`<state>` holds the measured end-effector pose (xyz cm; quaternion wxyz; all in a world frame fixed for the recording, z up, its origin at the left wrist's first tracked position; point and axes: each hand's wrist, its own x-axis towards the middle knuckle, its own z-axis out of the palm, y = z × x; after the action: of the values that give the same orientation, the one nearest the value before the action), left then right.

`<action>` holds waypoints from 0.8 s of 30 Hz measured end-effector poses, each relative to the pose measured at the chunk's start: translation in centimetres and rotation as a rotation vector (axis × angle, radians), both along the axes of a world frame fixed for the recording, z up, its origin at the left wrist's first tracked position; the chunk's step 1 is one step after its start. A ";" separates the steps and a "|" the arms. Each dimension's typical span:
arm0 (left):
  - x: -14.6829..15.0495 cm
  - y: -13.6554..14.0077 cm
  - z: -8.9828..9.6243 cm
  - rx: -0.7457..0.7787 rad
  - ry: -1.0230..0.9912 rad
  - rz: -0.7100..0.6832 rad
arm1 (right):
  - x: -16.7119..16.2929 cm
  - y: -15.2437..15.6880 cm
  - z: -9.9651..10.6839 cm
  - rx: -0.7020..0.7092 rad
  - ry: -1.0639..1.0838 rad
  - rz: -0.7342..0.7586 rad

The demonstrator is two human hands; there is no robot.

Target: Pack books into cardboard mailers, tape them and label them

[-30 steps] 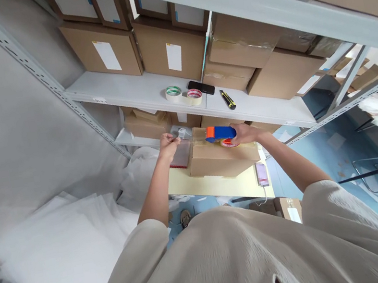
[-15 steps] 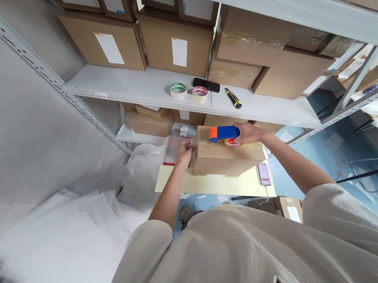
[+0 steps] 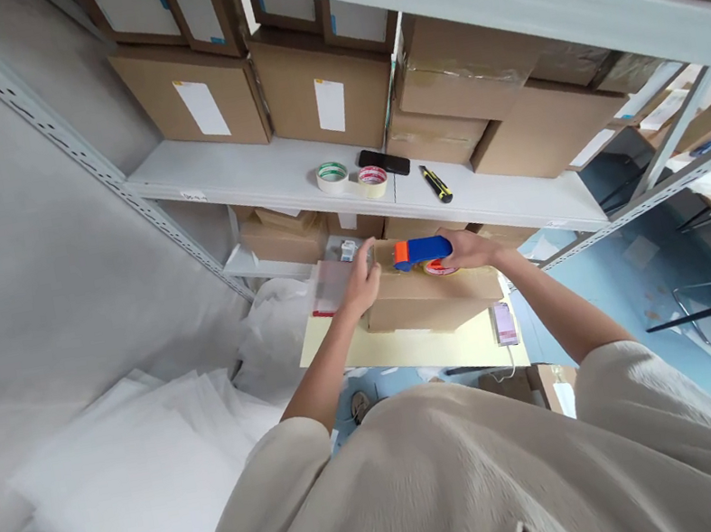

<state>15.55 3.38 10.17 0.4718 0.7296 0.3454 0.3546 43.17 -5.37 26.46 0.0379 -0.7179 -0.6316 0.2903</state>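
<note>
A closed cardboard box (image 3: 434,298) lies on a pale yellow tabletop (image 3: 349,348) in front of me. My right hand (image 3: 468,248) is wrapped round a blue and orange tape dispenser (image 3: 428,249) with a red-and-white tape roll, held at the top of the box. At the box's left end is my left hand (image 3: 363,286), fingers stretched upward along that end and holding nothing. Clear tape shows on the box's top; its exact run is hard to make out. Beside my left hand lies a clear sleeve with a red edge (image 3: 327,289).
On the shelf (image 3: 242,171) stand two tape rolls (image 3: 333,177), a black phone (image 3: 384,162) and a yellow-black utility knife (image 3: 436,184), before several cartons (image 3: 323,84). A lit phone (image 3: 504,324) with a cable lies at the table's right. White foam sheets (image 3: 180,480) are piled at left.
My left hand has risen from the box's lower left edge to its upper left end, and its fingers have straightened. The right hand and tape dispenser stay almost in place on the box.
</note>
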 end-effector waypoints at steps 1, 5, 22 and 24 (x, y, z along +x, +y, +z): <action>0.3 0.0 0.6 0.048 0.025 -0.078 | 0.1 0.0 0.1 0.002 0.005 0.007; 1.1 0.2 1.3 0.148 0.288 -0.236 | 0.5 -0.1 0.3 -0.011 0.012 0.040; -0.3 1.7 1.8 0.259 0.636 -0.199 | 10.0 -4.7 1.3 -0.036 -0.033 -0.049; -0.1 1.8 2.1 0.280 0.678 -0.217 | 13.2 -7.0 0.6 -0.053 -0.007 -0.101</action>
<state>15.43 5.18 12.31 0.2613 0.8953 0.3507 0.0847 56.36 -12.37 27.08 0.0311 -0.7505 -0.5868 0.3023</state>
